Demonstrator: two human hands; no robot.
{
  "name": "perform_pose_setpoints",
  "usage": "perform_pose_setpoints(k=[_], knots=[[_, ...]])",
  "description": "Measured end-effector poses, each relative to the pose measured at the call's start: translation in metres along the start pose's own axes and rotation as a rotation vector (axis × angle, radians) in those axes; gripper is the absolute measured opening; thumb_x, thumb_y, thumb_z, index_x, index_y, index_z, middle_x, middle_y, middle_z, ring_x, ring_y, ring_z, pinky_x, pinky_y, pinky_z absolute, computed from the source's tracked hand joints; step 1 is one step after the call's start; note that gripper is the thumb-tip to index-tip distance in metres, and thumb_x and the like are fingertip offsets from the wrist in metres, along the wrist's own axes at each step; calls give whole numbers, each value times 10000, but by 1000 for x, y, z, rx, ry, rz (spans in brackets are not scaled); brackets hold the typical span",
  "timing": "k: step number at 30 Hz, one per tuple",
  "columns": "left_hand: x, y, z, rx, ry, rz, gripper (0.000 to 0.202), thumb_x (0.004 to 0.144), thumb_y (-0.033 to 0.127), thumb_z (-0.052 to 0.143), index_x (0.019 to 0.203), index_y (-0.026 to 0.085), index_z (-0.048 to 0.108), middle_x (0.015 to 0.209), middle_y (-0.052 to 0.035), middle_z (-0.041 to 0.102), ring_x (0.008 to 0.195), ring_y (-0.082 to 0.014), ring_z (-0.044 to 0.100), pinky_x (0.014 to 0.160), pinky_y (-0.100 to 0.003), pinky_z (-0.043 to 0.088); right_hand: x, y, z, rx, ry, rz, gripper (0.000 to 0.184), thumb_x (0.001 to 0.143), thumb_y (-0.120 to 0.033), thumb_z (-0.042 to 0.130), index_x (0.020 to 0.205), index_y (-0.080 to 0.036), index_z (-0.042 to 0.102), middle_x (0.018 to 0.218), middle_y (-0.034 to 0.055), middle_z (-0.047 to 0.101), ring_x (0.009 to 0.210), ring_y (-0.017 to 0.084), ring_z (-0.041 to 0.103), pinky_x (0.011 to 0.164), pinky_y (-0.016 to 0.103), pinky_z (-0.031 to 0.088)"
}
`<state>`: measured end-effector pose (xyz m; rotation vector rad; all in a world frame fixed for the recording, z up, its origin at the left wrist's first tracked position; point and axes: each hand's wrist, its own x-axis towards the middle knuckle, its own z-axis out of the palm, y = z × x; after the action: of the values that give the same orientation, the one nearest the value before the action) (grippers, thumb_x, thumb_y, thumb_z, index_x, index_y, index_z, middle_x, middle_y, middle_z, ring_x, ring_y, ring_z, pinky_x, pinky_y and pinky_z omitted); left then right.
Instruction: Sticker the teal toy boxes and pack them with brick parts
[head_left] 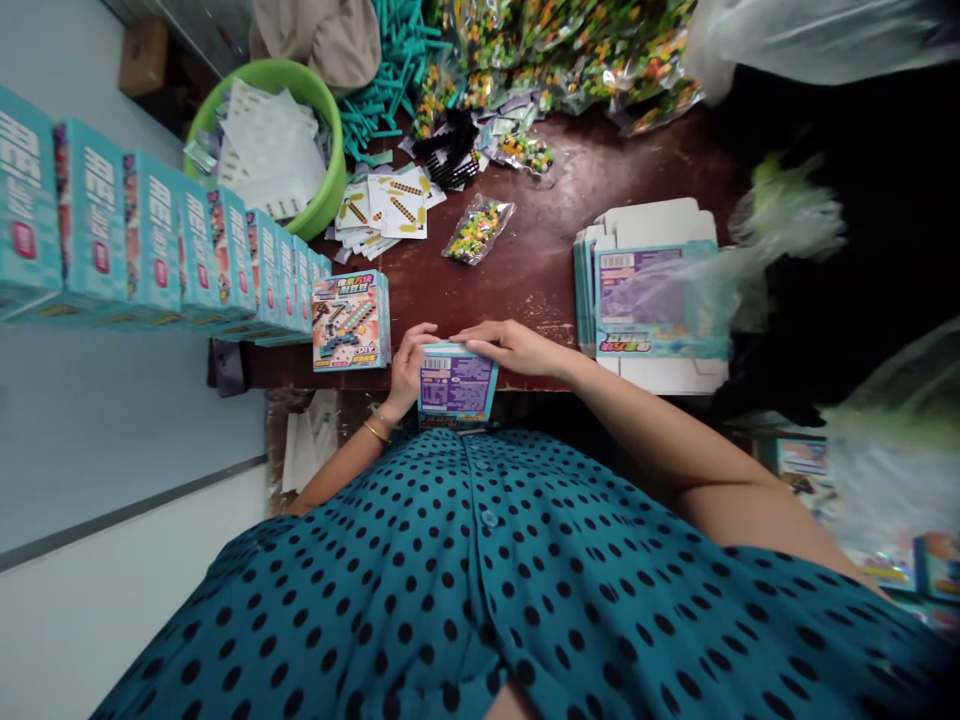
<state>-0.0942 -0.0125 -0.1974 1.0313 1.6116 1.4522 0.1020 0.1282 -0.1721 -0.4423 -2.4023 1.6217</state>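
A teal and purple cardboard box (456, 388) is held against the front of my body at the table's edge, its printed back with a barcode facing up. My left hand (410, 365) wraps round its left side, fingers at the top corner. Across the top right edge lies my right hand (511, 346), fingers together and pressing on the box's end. Just left of my left hand, a filled picture box (346, 322) lies on the table. Beyond my hands rests a clear bag of small coloured beads (478, 230).
Teal boxes (154, 235) stand in a row on the left. A green basin (339, 150) holds white sheets. Printed cards (397, 205), teal sticks (382, 75) and many bead bags (570, 50) lie at the back. Flattened cartons (652, 290) are stacked on the right.
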Motion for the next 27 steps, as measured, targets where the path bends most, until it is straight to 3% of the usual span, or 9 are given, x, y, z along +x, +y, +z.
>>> perform_pose_setpoints(k=[4,7,11,14,17,20,22,25,27], knots=[[-7,-5,-2,193,-27,99,424,986,579,472,1038,220,692,1233,-107,671,1241,-245,589,1149,-450,393,-13,8,18,-85,99,-86,454,1001,-427,534,1416,-264,618,1467,84,610,1394,267,546,1182,484,432],[-6,-8,4,190,30,52,461,996,610,411,1066,219,645,1200,-108,671,1205,-230,603,1133,-423,407,-19,16,39,-54,420,-75,470,971,-447,591,1395,-245,614,1460,122,593,1353,268,577,1128,477,487],[-6,-12,10,163,57,14,490,991,642,385,1112,222,606,1222,-113,654,1208,-224,596,1133,-406,401,-30,27,66,-12,758,12,290,934,-471,645,1110,-255,726,1256,105,713,1195,272,671,1063,506,530],[-4,-9,13,161,-8,34,511,980,667,388,1062,221,622,1217,-116,657,1212,-234,597,1128,-421,406,-36,30,77,-26,777,49,233,949,-463,617,1013,-280,746,1200,80,746,1204,278,666,1108,547,487],[9,7,20,139,18,109,473,988,641,417,964,220,633,1138,-96,673,1150,-225,627,1087,-414,445,-39,19,73,126,781,80,409,913,-518,646,1233,-264,677,1375,96,665,1297,289,613,1118,534,484],[30,36,24,117,125,224,447,1019,597,393,975,232,648,1166,-80,674,1184,-210,623,1104,-399,441,-45,-15,52,225,686,114,574,892,-548,655,1377,-249,583,1301,93,702,1152,295,692,987,487,579],[42,56,21,128,157,276,462,1018,614,383,1058,250,664,1266,-75,650,1234,-209,608,1106,-385,445,-49,-44,37,81,710,103,557,886,-490,682,1393,-280,585,1265,76,718,1125,314,698,992,495,574],[47,72,12,136,240,345,471,1024,612,368,1287,300,603,1417,-76,567,1246,-211,609,1068,-373,480,-49,-67,29,-256,770,63,615,873,-375,709,1465,-344,542,1477,70,586,1381,370,530,1168,556,433],[38,69,8,203,298,411,452,1041,561,366,1359,307,563,1455,-88,535,1308,-227,571,1118,-406,448,-38,-60,33,-362,605,54,567,889,-378,683,1444,-327,577,1499,90,564,1410,379,496,1179,586,410]])
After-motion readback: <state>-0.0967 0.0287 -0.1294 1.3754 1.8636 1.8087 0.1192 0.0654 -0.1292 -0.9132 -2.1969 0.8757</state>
